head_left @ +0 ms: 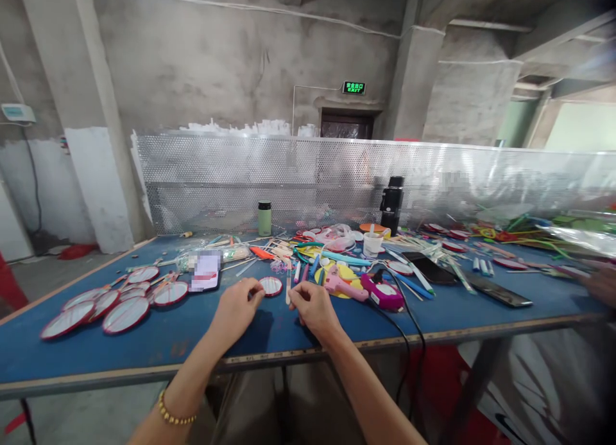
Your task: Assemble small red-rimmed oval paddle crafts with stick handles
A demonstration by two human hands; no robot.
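Your two bare hands meet near the centre of the frame, over a blue tabletop [274,332] crowded with craft pieces. Your right hand [314,307], just right of centre, pinches the lower end of a flat wooden stick [288,283] between thumb and forefinger, the stick pointing up the frame. Your left hand [239,305], just left of centre, has its fingers curled with the tips drawn together; whether they grip anything, or touch the small white disc [271,286] with a red rim beside them, you cannot tell from this view. That disc lies flat at the middle of the frame, between your hands. For good control, keep the stick's pinch light and close to its end, so that its flat face does not twist, and steady the disc by its rim rather than pressing its white face. To the right of your right hand lies a pink tool [344,284], apparently a glue gun; treat its tip as hot and keep your knuckles clear. Mind the dark cable [408,361] hanging over the front edge at lower right, which your forearm could snag. Larger red-rimmed discs [126,314] overlap at the left, well apart from your hands.
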